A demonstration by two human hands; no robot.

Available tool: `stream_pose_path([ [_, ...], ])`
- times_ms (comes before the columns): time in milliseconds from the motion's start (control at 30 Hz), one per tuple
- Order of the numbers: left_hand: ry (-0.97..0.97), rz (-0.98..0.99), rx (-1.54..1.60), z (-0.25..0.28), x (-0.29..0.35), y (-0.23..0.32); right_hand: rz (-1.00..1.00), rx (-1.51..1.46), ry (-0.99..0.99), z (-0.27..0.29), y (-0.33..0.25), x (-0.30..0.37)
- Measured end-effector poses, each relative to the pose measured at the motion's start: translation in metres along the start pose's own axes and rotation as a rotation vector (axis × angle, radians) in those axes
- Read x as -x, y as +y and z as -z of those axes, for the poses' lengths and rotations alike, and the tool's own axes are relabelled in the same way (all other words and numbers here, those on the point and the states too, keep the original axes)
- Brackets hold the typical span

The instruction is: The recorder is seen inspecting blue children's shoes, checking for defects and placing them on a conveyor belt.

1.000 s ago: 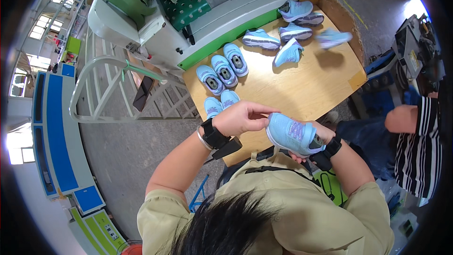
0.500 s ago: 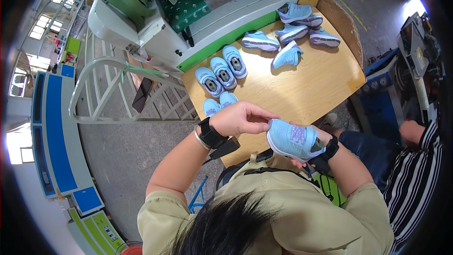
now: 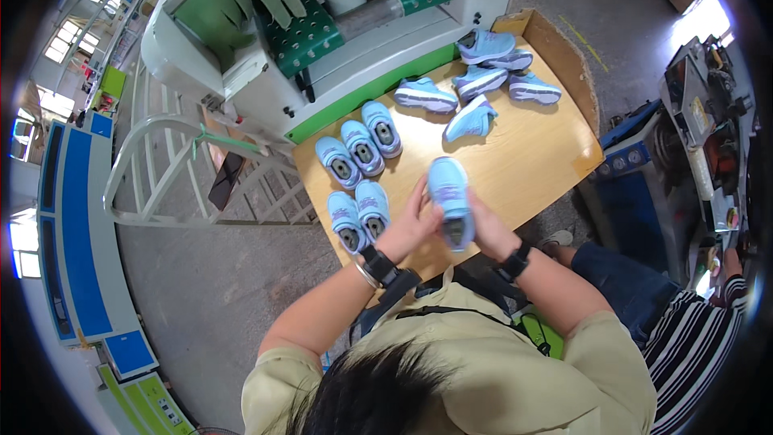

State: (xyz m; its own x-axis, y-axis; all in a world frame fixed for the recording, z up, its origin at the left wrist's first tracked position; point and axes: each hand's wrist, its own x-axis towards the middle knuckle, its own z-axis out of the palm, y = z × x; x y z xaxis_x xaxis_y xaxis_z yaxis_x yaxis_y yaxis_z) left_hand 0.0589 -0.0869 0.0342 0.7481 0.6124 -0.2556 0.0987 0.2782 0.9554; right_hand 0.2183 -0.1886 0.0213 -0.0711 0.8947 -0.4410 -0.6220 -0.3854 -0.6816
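A light-blue sneaker (image 3: 448,185) with purple laces is held over the near part of the wooden table, its toe pointing away from me. My right hand (image 3: 488,228) is closed along its right side. On its left side, my left hand (image 3: 417,221) has bent fingers against the shoe near the heel; part of this grip is blurred. Just left of my left hand stand two matching sneakers (image 3: 372,203), with three more sneakers (image 3: 360,147) in a row beyond them. Dark inserts show in their openings.
Several more blue sneakers (image 3: 481,80) lie loosely at the table's far right, beside a cardboard sheet (image 3: 555,56). A machine with a green perforated belt (image 3: 310,44) adjoins the table's (image 3: 531,157) far edge. A white metal rack (image 3: 153,169) stands left; a person in a striped top (image 3: 696,354) is right.
The sneaker has moved left and away from me, and its toe has turned from pointing left to pointing away. My left hand has shifted from the toe to the shoe's left side.
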Motion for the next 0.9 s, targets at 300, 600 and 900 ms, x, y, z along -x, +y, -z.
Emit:
stream_pose_path([
  [300,0.232,0.193,0.36,0.046,0.002,0.011,0.737,2.08,0.397,0.102,-0.093,-0.106],
  [600,0.324,-0.063,0.392,0.101,-0.018,0.11,0.147,1.622,0.248,0.104,-0.128,-0.103],
  [900,0.87,-0.533,-0.29,0.186,-0.181,0.205,0.484,1.191,0.49,0.085,-0.045,-0.091],
])
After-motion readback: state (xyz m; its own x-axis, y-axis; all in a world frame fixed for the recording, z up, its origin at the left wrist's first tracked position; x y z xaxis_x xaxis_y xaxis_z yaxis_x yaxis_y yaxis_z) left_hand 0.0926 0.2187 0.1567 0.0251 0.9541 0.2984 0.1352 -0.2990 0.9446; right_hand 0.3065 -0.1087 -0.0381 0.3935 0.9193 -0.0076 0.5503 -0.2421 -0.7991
